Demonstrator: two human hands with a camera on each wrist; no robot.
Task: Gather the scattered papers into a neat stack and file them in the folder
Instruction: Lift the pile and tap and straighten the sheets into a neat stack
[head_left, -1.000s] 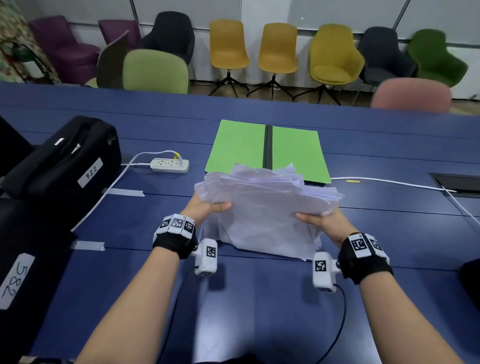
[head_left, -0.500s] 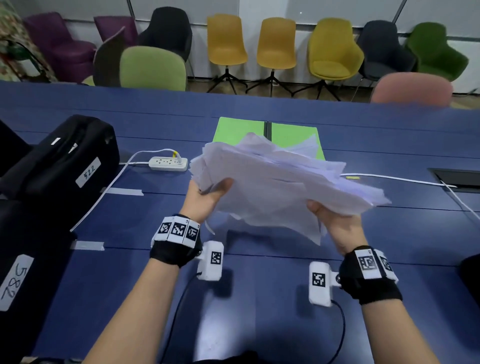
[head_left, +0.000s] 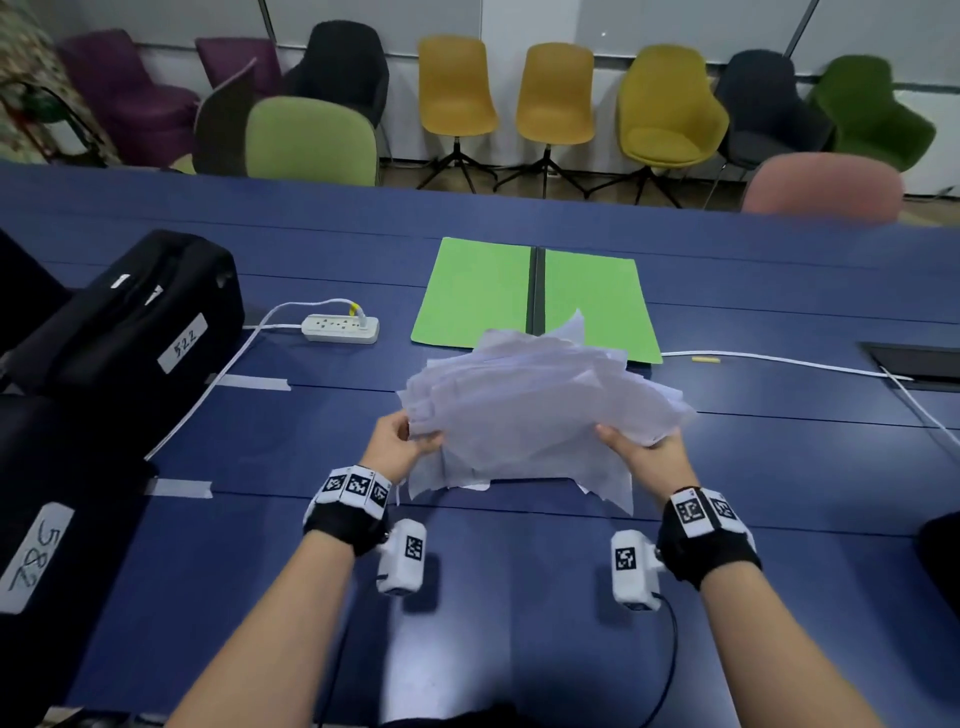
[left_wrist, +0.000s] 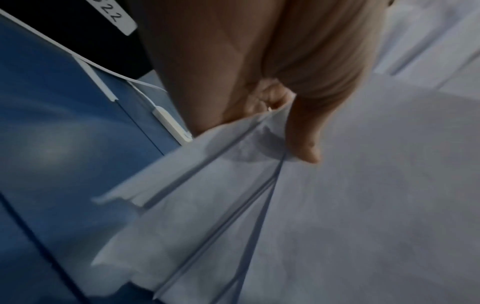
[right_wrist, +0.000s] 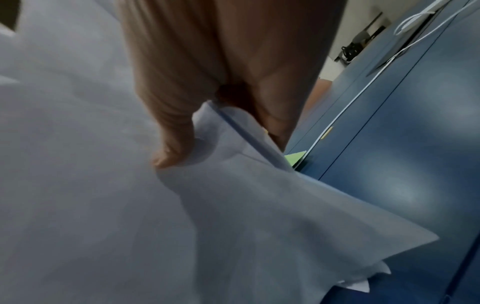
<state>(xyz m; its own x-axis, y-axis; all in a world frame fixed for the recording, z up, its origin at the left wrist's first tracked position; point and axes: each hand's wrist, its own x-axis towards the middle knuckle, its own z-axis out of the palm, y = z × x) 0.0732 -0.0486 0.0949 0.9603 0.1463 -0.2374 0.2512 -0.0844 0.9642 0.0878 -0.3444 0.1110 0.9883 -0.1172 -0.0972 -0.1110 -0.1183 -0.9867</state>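
Note:
An untidy bundle of white papers (head_left: 530, 410) is held between both hands over the blue table (head_left: 519, 597), its near lower edge down at the table top. My left hand (head_left: 402, 441) pinches the bundle's left edge, thumb on top (left_wrist: 302, 142). My right hand (head_left: 641, 449) pinches the right edge, thumb on top (right_wrist: 171, 148). The sheets (left_wrist: 363, 205) (right_wrist: 78, 185) are fanned and misaligned. The green folder (head_left: 478, 291) lies open flat just beyond the papers, its near edge partly hidden by them.
A white power strip (head_left: 340, 328) with its cord lies left of the folder. Black cases (head_left: 130, 322) labelled 522 and 582 stand at the left edge. A white cable (head_left: 779, 361) runs along the right to a table hatch (head_left: 919, 364). Chairs line the far side.
The bundle was lifted and tilted up half a second ago; now it has come back down, with its lower edge at the table. Both hands keep their grip on its sides.

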